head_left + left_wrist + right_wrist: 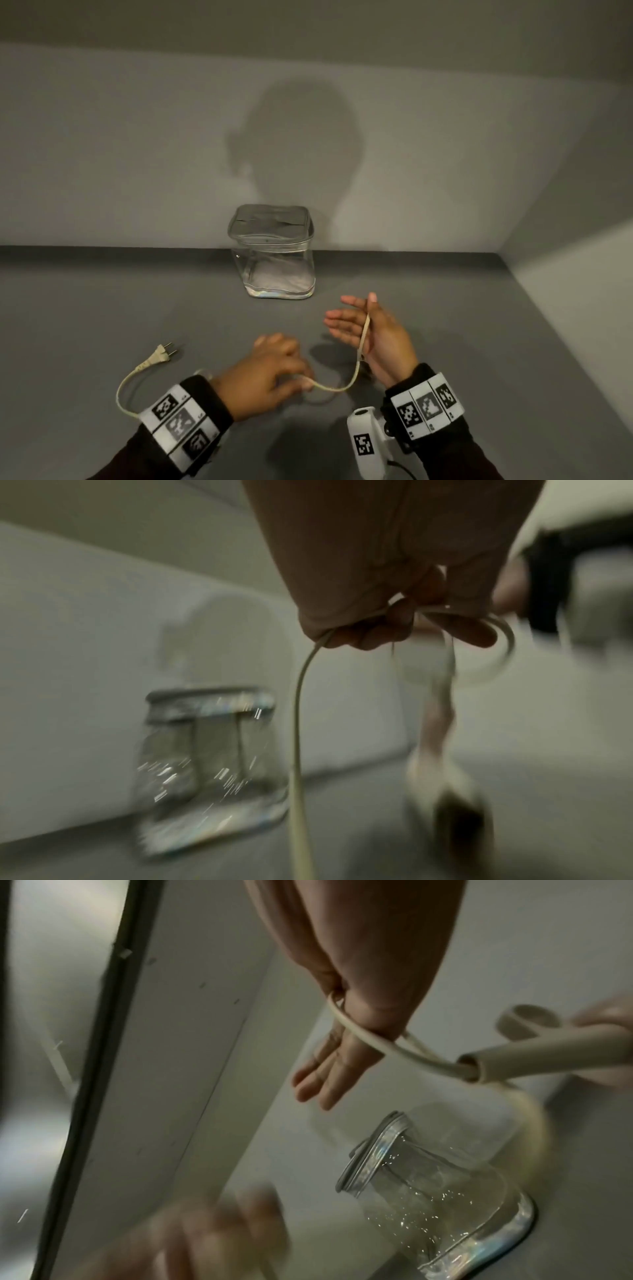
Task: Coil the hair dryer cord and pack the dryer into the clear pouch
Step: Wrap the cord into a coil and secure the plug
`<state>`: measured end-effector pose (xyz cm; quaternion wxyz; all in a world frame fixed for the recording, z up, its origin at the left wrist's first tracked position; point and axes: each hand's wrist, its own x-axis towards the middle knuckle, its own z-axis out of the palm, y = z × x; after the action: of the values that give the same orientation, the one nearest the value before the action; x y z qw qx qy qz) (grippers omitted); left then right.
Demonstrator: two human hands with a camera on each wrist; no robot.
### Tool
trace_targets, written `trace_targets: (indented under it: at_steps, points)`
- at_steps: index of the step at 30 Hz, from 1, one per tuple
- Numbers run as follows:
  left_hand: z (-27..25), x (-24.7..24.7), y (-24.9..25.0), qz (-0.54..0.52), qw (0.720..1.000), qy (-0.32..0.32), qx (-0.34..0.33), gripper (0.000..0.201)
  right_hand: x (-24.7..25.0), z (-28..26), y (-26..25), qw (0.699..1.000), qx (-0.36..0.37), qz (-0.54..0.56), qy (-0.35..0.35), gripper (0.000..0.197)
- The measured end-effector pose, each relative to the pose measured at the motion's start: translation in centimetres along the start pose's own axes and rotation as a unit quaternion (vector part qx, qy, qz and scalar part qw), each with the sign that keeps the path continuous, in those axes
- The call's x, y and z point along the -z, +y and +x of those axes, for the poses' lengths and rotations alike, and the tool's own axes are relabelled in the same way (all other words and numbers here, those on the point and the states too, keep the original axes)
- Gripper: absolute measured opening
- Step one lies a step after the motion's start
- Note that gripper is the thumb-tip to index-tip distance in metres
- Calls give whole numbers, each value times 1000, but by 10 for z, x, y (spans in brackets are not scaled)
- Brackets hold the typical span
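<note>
The clear pouch [274, 253] stands upright against the back wall, also seen blurred at pouch [209, 772] and pouch [438, 1199]. A cream cord [364, 335] runs from its plug [163, 355] on the table, under my left wrist, to my left hand [270, 370], whose curled fingers [377, 628] pinch it. From there it sags and rises over my right hand [363, 325], looping between thumb and palm; those fingers [325, 1074] are straight. The dryer's beige handle [548, 1056] shows below the right hand, with the cord [363, 1039] leaving its end. In the head view the dryer is hidden.
The grey table [102, 308] meets a grey back wall [137, 154] and a side wall [582, 240] on the right. A white wrist camera mount [363, 438] juts from my right wrist. The left and right wrist views are motion-blurred.
</note>
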<state>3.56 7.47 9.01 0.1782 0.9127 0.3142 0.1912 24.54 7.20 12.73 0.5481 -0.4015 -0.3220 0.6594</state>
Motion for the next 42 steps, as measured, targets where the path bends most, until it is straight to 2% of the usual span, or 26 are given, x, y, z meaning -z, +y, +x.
trace_targets:
  at_steps: [3, 5, 7, 10, 12, 15, 18, 20, 23, 24, 25, 27, 28, 30, 32, 34, 38, 40, 42]
  points:
    - [35, 38, 16, -105, 985, 131, 26, 32, -12, -8, 1, 994, -8, -99, -34, 51]
    - [59, 50, 15, -170, 968, 175, 63, 26, -18, -14, 4, 991, -2, -124, -47, 53]
    - [79, 47, 14, -234, 952, 170, 103, 17, -19, -16, 6, 994, 1, -87, -61, 51]
    - [95, 27, 6, -321, 928, 116, 152, 7, -11, -15, 4, 992, -17, 44, -116, 41]
    - [91, 12, -9, -351, 913, 93, 183, 16, -1, -13, 1, 985, -18, 97, -140, 33]
    - [61, -10, -40, -346, 903, 50, 250, 26, 15, -12, -5, 977, -2, 159, -145, 28]
    - [16, -18, -69, -309, 901, -6, 304, 29, 22, -14, -7, 980, -7, 164, -115, 35]
    - [-7, -5, -86, -204, 922, 8, 328, 28, 19, -18, -4, 980, -20, 159, -115, 38]
    - [-24, 21, -102, -32, 923, 73, 377, 18, 14, -21, 1, 980, -46, 145, -125, 40]
    - [-26, 25, -100, 13, 925, 75, 373, 21, 12, -21, 1, 980, -50, 139, -131, 40]
    - [-25, 27, -93, 47, 937, 62, 341, 30, 11, -20, 1, 980, -50, 137, -136, 39]
    - [-21, 22, -68, 90, 973, 16, 212, 58, 9, -18, 0, 980, -37, 137, -141, 33]
    - [-20, 16, -53, 115, 983, -12, 140, 62, 8, -16, -1, 981, -29, 134, -137, 31]
    - [-17, 8, -23, 128, 990, -53, 23, 47, 5, -12, -1, 987, -18, 114, -107, 36]
    - [-10, 16, 4, 86, 994, -67, -32, 33, 1, -9, 2, 993, -13, 89, -78, 37]
    - [3, 36, 21, 6, 999, -31, -36, 31, -5, -8, 5, 995, -17, 73, -67, 32]
    - [40, 57, 23, -67, 994, 88, -25, 35, -22, -12, 12, 995, -36, 31, -92, 40]
    - [57, 53, 17, -100, 988, 119, 27, 38, -27, -15, 16, 993, -33, -14, -115, 44]
    - [69, 46, 11, -185, 969, 119, 111, 30, -26, -16, 18, 990, -32, -2, -138, 44]
